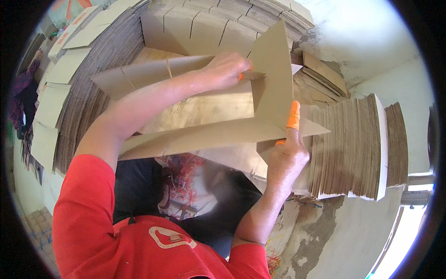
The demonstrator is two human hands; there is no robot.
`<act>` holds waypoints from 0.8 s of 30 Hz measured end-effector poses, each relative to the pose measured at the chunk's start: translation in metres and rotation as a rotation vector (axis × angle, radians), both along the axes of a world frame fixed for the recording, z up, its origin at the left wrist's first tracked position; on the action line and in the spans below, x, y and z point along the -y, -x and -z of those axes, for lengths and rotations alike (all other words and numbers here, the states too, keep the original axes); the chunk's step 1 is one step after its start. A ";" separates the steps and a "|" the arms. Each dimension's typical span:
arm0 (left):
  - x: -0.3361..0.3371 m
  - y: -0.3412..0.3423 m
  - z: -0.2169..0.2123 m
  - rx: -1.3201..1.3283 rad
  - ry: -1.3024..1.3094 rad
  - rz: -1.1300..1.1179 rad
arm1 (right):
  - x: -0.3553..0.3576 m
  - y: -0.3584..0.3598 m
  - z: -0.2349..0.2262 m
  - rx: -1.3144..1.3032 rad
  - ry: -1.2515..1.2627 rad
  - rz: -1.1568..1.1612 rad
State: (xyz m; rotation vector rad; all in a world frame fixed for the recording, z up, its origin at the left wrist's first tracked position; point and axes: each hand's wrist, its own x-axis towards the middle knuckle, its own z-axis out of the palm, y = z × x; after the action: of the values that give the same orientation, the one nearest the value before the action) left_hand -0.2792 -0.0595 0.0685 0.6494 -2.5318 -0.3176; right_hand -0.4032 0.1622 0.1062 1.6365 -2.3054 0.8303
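Slotted cardboard dividers are joined into an open frame above a wooden work surface. My left hand (227,69), with orange finger covers, reaches over and pinches the far cardboard strip (153,69) close to the upright cross piece (274,69). My right hand (289,151) grips the near cardboard strip (200,135) by its right end. Its orange-covered index finger points up along the strip's face, beside the cross piece, and an orange-tipped thumb shows at the lower edge. The other right fingers are curled and partly hidden.
Tall stacks of cardboard strips stand on the left (97,69), at the back (195,28) and on the right (348,144). The bare wooden board (186,109) lies under the frame. Red strands (183,176) are on the floor below. Another person's sleeve (28,83) shows at far left.
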 end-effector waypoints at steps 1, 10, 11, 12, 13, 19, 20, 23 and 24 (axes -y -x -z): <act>-0.002 -0.001 0.007 -0.092 -0.059 0.020 | -0.007 -0.003 -0.005 -0.025 -0.019 0.006; -0.003 -0.015 0.040 0.290 -0.113 0.012 | -0.014 -0.018 -0.002 -0.006 -0.248 -0.086; -0.001 -0.016 0.039 0.271 -0.078 0.047 | -0.014 -0.019 -0.002 -0.008 -0.256 -0.079; 0.000 -0.019 0.040 0.291 -0.072 0.035 | -0.015 -0.019 -0.001 -0.010 -0.263 -0.072; 0.000 -0.020 0.038 0.307 -0.065 0.022 | -0.016 -0.020 0.001 -0.003 -0.226 -0.086; -0.005 -0.021 0.034 0.367 -0.083 -0.067 | -0.030 -0.022 0.001 0.078 -0.178 -0.079; -0.007 -0.020 0.033 0.367 -0.041 -0.049 | -0.031 -0.024 0.001 0.106 -0.133 -0.102; -0.014 -0.013 0.026 0.471 0.005 -0.007 | -0.032 -0.020 0.005 0.081 -0.054 -0.146; -0.016 -0.013 0.023 0.438 -0.006 0.005 | -0.032 -0.018 0.006 0.054 -0.037 -0.155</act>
State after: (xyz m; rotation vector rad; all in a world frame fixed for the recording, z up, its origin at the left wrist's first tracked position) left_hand -0.2662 -0.0431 0.0457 0.7858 -2.9470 -0.1999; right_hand -0.3854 0.1944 0.1001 1.8501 -2.2648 0.8779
